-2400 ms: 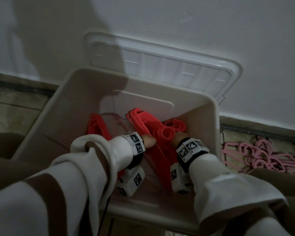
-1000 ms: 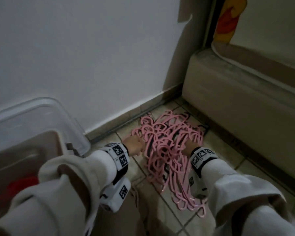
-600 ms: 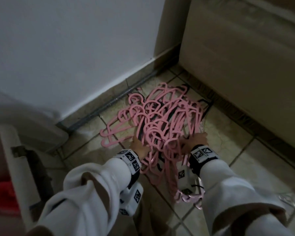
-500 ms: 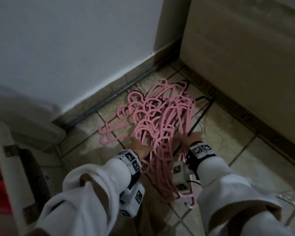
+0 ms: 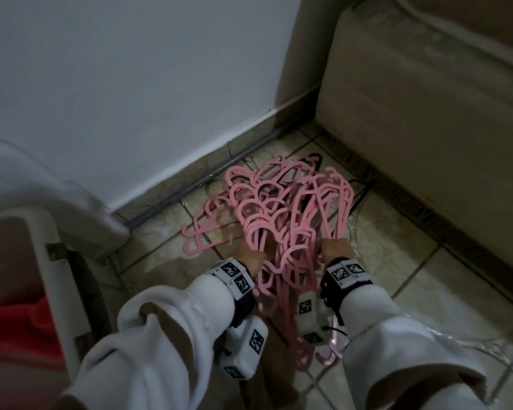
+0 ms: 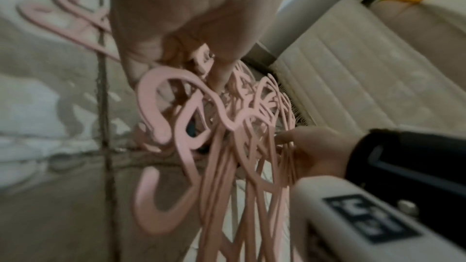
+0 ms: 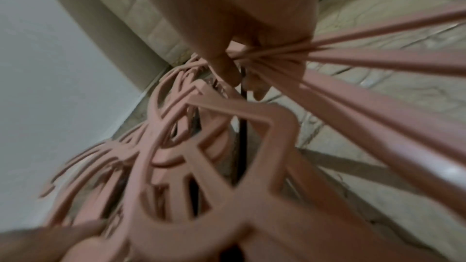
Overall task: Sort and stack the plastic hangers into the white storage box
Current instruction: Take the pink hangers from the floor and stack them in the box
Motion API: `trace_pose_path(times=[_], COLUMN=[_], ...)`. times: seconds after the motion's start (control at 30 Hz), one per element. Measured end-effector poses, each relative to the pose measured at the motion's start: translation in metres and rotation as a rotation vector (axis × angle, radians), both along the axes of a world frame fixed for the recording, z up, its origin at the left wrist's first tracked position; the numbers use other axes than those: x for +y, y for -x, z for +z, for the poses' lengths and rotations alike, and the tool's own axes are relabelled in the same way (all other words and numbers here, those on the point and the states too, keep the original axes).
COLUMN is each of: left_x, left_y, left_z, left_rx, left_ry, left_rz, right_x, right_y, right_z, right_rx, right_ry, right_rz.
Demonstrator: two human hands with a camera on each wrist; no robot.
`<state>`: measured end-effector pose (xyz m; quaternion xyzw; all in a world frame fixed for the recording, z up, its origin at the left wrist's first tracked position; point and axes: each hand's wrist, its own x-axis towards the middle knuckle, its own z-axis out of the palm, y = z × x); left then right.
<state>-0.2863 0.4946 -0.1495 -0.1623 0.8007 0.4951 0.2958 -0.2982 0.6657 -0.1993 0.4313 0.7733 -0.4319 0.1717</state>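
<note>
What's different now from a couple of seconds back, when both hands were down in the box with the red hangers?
Both hands left the white storage box and went right to the pink hangers. The left hand and right hand now grip the bundle, gathered and lifting toward the person. Red hangers stay in the box; a few pink ones remain on the floor.

The left hand [image 6: 196, 33] pinches a hook of the tangled pink plastic hangers [image 6: 227, 146] above the tiled floor [image 6: 50, 196]. The right hand [image 6: 320, 150] grips their bars, near a beige sofa base [image 6: 365, 71].
</note>
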Motion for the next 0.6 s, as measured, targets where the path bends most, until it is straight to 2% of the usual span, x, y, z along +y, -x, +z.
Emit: trace_pose_path(times=[0.13, 0.23, 0.4, 0.5, 0.6], left_x=[-0.003, -0.014, -0.032, -0.04, -0.053], left_y=[-0.004, -0.003, -0.005, -0.014, -0.028], left_z=[0.02, 0.034, 0.075, 0.106, 0.143], left_rx=[0.117, 0.155, 0.216, 0.293, 0.351], left_ry=[0.035, -0.022, -0.012, -0.058, 0.005], left_rz=[0.004, -0.008, -0.095, -0.133, -0.167], right_x=[0.001, 0.001, -0.019, -0.033, -0.053], right_y=[-0.007, -0.011, -0.026, -0.016, -0.006], right_z=[0.021, 0.04, 0.072, 0.053, 0.08], right_rx=[0.083, 0.128, 0.185, 0.243, 0.319], right_ry=[0.048, 0.203, 0.475, 0.491, 0.479], right_rz=[-0.064, -0.05, -0.127, -0.128, -0.096])
